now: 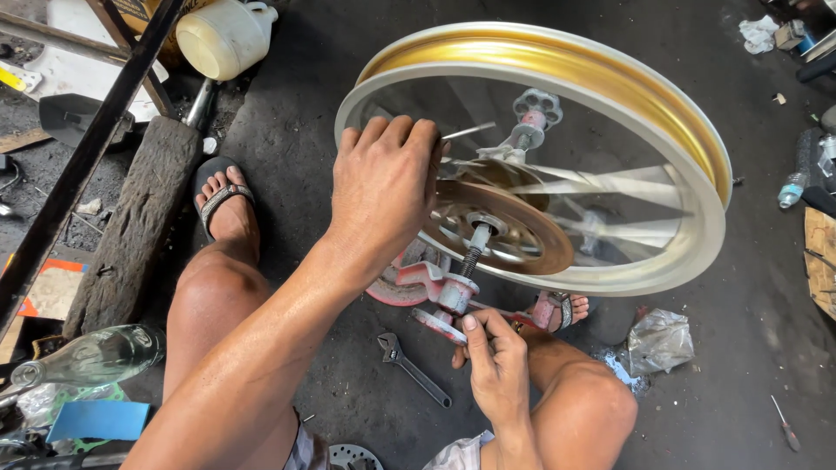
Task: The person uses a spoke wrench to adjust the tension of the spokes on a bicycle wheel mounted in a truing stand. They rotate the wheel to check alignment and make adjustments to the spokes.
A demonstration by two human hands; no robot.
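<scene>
A gold and silver spoked wheel rim [610, 78] sits on a red truing stand [435, 292], its spokes blurred by spinning. My left hand [387, 187] reaches over the rim's near edge, its fingers curled among the spokes near the hub [501, 228]. My right hand [492, 357] grips the stand's lower arm below the threaded axle [475, 252], thumb pressed on top. Both of my knees frame the stand.
An adjustable wrench [414, 367] lies on the concrete floor between my legs. A wooden beam [131, 226] and a glass bottle [87, 357] lie at left, a white jug [222, 35] at the top. A crumpled plastic bag [659, 339] and a screwdriver [785, 424] lie at right.
</scene>
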